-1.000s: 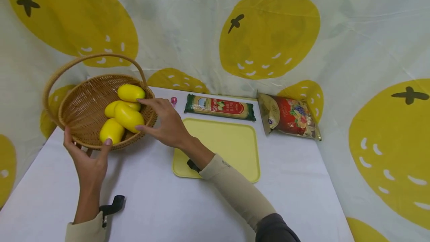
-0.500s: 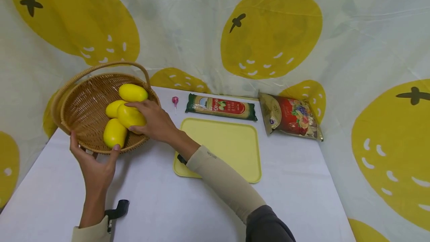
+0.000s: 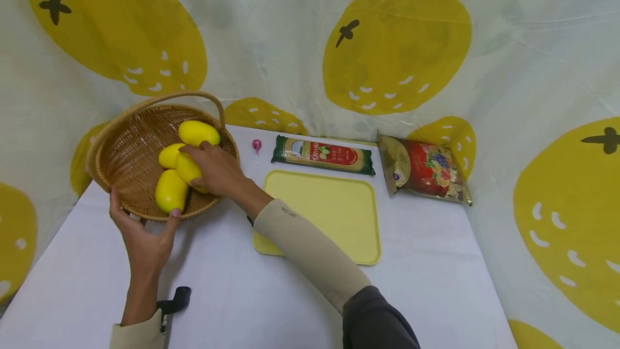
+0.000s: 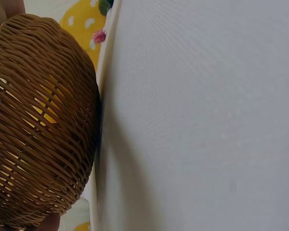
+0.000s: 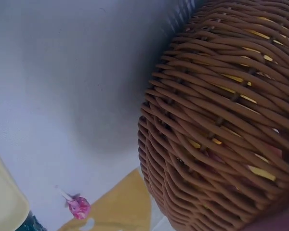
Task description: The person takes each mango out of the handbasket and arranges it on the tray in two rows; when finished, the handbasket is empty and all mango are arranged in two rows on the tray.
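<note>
A brown wicker basket (image 3: 127,174) with an arched handle tilts toward me at the left of the table; its woven outside fills much of both wrist views. My left hand (image 3: 147,244) grips the near rim, thumb on the edge and fingers spread along the side. Several smooth yellow mangoes lie inside. One of them, a mango (image 3: 186,166) on top of the pile, is held in my right hand (image 3: 219,170), which partly covers it. Around it are a mango (image 3: 171,192) in front, a mango (image 3: 168,156) to the left and a mango (image 3: 198,133) behind.
A pale yellow tray (image 3: 334,220) lies mid-table, partly under my right forearm. Behind it rests a spaghetti packet (image 3: 323,154), with a pink lollipop (image 3: 256,145) to its left and a red-and-gold snack bag (image 3: 426,168) to its right. A fruit-print curtain (image 3: 271,42) hangs behind.
My right hand has moved left into the basket and closed round the top mango, which has turned slightly. My left hand stays on the rim; the basket handle has dipped a little.
</note>
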Demonstrator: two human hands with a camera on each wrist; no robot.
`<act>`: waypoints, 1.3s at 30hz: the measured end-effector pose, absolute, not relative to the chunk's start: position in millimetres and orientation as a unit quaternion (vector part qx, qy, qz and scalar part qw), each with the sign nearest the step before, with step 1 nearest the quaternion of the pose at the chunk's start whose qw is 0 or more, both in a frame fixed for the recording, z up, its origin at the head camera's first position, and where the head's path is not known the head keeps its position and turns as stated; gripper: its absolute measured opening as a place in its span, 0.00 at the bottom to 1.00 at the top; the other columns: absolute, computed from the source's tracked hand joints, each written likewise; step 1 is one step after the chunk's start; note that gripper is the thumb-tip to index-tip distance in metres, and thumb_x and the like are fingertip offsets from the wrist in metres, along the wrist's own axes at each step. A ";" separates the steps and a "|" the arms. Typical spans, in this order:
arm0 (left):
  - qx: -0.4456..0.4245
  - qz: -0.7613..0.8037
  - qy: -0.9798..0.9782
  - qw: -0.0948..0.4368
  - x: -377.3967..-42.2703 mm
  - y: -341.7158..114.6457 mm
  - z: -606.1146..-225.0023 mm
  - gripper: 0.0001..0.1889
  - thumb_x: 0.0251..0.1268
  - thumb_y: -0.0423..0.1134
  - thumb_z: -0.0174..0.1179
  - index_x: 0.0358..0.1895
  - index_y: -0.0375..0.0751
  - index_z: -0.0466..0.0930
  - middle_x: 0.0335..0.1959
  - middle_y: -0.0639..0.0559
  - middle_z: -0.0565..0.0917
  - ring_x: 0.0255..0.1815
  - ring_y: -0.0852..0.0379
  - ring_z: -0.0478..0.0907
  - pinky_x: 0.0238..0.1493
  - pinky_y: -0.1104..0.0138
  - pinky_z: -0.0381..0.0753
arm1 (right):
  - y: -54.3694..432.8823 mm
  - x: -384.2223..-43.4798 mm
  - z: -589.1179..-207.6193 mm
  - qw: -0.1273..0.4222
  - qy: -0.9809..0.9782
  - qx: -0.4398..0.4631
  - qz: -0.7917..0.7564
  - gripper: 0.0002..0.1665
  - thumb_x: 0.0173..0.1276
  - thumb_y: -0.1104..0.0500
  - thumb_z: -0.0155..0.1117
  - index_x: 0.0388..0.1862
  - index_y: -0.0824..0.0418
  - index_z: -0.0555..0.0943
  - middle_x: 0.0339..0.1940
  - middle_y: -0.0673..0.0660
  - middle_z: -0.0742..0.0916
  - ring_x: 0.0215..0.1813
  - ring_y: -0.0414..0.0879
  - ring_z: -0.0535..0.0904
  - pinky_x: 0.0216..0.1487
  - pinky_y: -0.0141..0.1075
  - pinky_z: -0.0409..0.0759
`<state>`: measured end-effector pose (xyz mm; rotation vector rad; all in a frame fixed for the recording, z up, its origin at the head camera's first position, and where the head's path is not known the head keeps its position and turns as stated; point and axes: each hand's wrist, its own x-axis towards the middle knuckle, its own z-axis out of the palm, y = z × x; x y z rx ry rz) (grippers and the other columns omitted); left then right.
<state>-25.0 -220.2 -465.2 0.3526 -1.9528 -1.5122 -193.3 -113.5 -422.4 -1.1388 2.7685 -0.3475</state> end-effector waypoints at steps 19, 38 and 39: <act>0.130 -0.568 -0.746 0.322 -25.5 -219.7 -464.0 0.57 0.55 0.33 0.69 0.87 0.47 0.42 0.88 0.50 0.45 0.86 0.42 0.53 0.85 0.49 0.57 | -112.6 -189.4 -421.4 0.024 0.906 -0.395 -0.151 0.45 0.73 0.44 0.72 0.84 0.39 0.64 0.70 0.52 0.78 0.59 0.42 0.76 0.58 0.31 0.80; 0.139 -0.562 -0.750 0.320 -34.2 -240.6 -496.1 0.59 0.55 0.34 0.70 0.87 0.50 0.41 0.88 0.53 0.46 0.86 0.43 0.53 0.84 0.48 0.59 | -63.8 -194.2 -386.3 -0.021 0.879 -0.380 -0.289 0.45 0.69 0.50 0.77 0.82 0.43 0.69 0.71 0.53 0.80 0.68 0.46 0.76 0.67 0.36 0.77; 0.138 -0.561 -0.750 0.321 -34.3 -241.3 -496.7 0.59 0.55 0.34 0.70 0.87 0.50 0.41 0.88 0.53 0.46 0.86 0.43 0.53 0.85 0.48 0.59 | -60.3 -195.2 -384.8 -0.023 0.879 -0.377 -0.292 0.45 0.69 0.50 0.77 0.82 0.43 0.69 0.71 0.52 0.80 0.68 0.46 0.76 0.67 0.36 0.77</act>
